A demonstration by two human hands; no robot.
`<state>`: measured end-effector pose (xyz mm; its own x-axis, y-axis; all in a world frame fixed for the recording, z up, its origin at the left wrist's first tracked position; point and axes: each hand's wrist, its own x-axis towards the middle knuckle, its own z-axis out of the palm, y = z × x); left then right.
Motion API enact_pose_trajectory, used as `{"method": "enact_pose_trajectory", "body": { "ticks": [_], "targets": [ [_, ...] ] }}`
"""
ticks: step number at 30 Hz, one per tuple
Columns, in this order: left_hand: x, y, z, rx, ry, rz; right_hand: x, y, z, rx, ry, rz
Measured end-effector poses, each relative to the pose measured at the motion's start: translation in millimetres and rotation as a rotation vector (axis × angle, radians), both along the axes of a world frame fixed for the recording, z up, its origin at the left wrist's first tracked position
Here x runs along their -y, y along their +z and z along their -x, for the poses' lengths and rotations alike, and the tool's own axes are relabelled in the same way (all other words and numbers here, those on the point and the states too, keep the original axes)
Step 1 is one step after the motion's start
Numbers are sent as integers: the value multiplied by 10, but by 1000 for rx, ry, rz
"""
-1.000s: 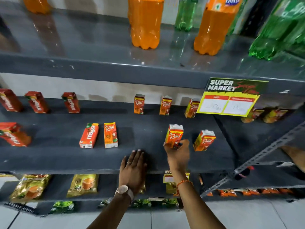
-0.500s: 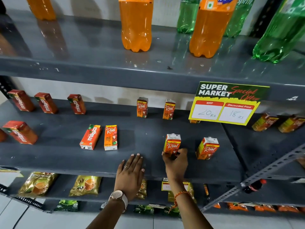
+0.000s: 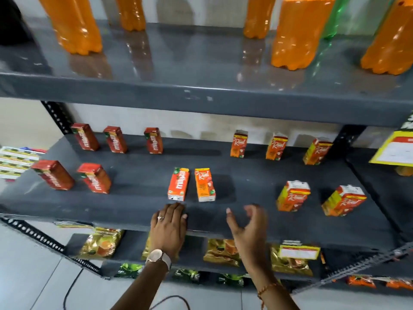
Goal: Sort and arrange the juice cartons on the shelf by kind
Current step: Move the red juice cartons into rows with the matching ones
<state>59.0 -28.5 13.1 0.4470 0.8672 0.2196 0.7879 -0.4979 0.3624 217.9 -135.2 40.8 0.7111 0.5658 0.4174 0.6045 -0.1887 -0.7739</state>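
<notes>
Left hand [image 3: 169, 222] flat on the shelf [image 3: 134, 211], right hand [image 3: 248, 222] spread and empty; two lying cartons at centre, Maaza [image 3: 178, 184] and Real [image 3: 204, 185], likely need sorting next.

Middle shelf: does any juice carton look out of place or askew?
Yes. Two cartons lie flat near the front centre, a Maaza carton beside a Real carton, different kinds together, while all the others stand upright. The Maaza group stands left, the Real group right. Both hands are empty.

Left hand [image 3: 169, 227] lies flat, palm down; right hand [image 3: 248, 224] hovers empty, fingers loosely curled.
</notes>
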Motion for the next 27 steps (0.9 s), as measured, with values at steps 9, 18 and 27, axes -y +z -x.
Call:
{"method": "enact_pose_trajectory", "body": {
  "ticks": [9,18,27],
  "targets": [
    [-905,-67,1215,-60,-90,6,-1618,-33,1031,-213,-29,360],
    [-1039,-113,1417,-89,-227,42,-1638,-38,1137,-395,-183,219],
    [-991,-111,1400,-96,-201,26,-1369,-23,1427,-273,-185,-119]
  ]
}}
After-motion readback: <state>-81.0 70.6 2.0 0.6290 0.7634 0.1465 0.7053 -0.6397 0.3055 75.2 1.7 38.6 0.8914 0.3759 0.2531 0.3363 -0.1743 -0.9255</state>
